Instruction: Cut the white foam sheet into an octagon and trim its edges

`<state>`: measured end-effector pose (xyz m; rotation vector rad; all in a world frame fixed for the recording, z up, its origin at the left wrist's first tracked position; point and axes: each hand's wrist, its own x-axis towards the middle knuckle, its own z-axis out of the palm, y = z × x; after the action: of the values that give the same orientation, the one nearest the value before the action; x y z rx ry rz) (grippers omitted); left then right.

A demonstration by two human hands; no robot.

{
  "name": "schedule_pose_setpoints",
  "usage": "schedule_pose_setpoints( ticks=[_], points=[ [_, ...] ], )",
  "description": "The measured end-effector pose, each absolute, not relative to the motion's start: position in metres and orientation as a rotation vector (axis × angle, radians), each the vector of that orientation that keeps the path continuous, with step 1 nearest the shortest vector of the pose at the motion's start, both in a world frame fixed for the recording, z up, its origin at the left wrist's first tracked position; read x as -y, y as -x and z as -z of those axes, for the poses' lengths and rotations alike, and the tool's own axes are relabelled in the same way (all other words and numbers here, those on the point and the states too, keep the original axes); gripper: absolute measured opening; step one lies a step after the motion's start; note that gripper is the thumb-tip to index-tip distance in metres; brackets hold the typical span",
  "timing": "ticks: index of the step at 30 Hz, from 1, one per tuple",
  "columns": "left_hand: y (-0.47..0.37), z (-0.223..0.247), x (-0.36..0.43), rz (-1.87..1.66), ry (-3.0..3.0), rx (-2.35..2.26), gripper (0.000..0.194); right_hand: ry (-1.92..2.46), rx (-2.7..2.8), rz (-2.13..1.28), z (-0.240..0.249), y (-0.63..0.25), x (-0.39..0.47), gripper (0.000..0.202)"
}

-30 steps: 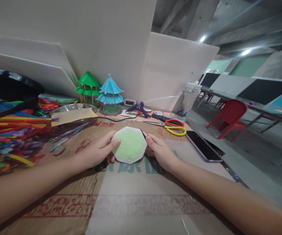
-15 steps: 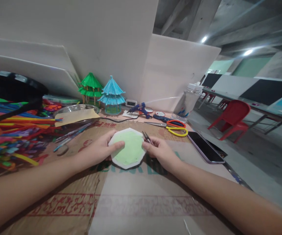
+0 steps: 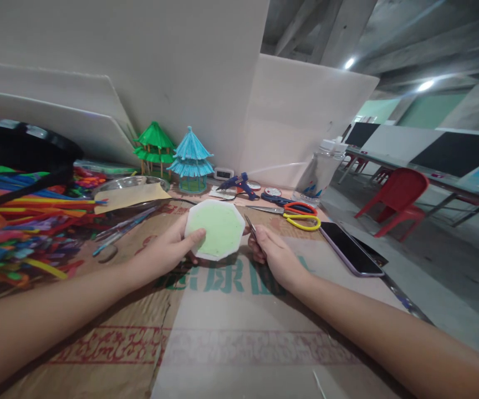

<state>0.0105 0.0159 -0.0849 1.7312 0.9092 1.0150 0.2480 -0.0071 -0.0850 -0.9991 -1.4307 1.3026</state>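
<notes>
One bare left hand (image 3: 183,239) grips the near-left side of a flat, pale-green, white-edged octagonal disc (image 3: 219,230), thumb across its face, over the brown cardboard-covered surface (image 3: 115,310). The bare right hand (image 3: 270,246) pinches a slim, dark, pointed, metal-looking tool (image 3: 249,225) just beside the disc's right edge; whether its fingertips touch the disc, I can't tell. I'd judge the disc light and fairly stiff, perhaps foam or card, with corners that could dent; its white rim seems the safest hold.
</notes>
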Motion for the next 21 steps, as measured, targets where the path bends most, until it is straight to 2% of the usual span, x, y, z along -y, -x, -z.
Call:
schedule_pose_setpoints(
  ticks=[21],
  points=[
    [-0.013,0.0827,-0.0142,-0.995,-1.678,-0.892,0.058,1.017,1.522,-1.365,0.0874,-0.2475,0.0079,0.055]
  ],
)
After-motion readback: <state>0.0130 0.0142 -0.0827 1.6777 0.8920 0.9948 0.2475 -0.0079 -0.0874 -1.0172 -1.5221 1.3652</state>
